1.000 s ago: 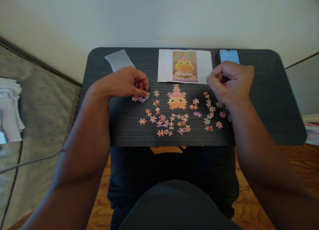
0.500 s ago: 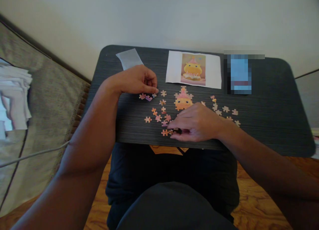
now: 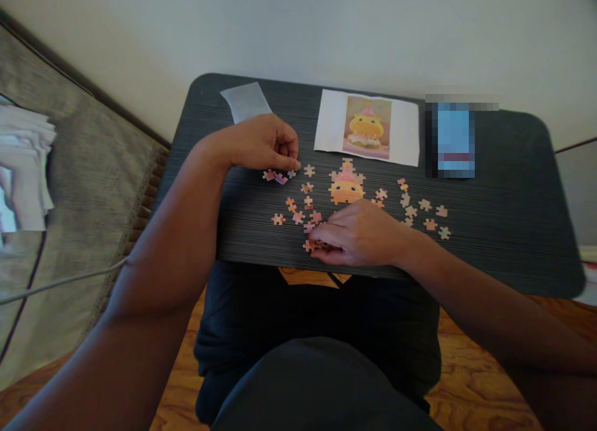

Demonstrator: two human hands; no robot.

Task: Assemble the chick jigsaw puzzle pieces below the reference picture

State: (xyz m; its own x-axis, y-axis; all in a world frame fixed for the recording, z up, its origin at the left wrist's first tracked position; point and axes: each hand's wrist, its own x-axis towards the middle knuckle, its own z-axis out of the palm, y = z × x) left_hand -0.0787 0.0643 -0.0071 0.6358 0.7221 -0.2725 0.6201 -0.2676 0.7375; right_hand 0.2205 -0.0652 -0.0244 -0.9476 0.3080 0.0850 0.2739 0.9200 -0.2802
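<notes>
My left hand (image 3: 273, 143) rests at the table's left side, its fingers curled and its thumb and index tips close together. Just below those tips lies a bluish puzzle piece (image 3: 291, 174), beside a purple piece (image 3: 280, 179); whether the fingertips hold anything is hidden. Low over the near edge, my right hand (image 3: 353, 235) has its thumb and fingertips around an orange-pink puzzle piece (image 3: 308, 246); other pieces there are partly covered. Above this hand sits the joined puzzle section (image 3: 347, 185), showing a yellow face with eyes and a pink hat.
A printed reference picture (image 3: 368, 127) lies at the back of the dark table (image 3: 513, 219). Left of it is a clear plastic bag (image 3: 247, 101); to its right, a blurred-out phone-like object (image 3: 453, 139). Several loose pieces (image 3: 410, 212) lie on the right. Papers (image 3: 23, 163) rest on the sofa.
My right hand's fingertips have shifted slightly left and closed in around the orange-pink piece. My left hand stays nearly still. The whole view has shifted a little.
</notes>
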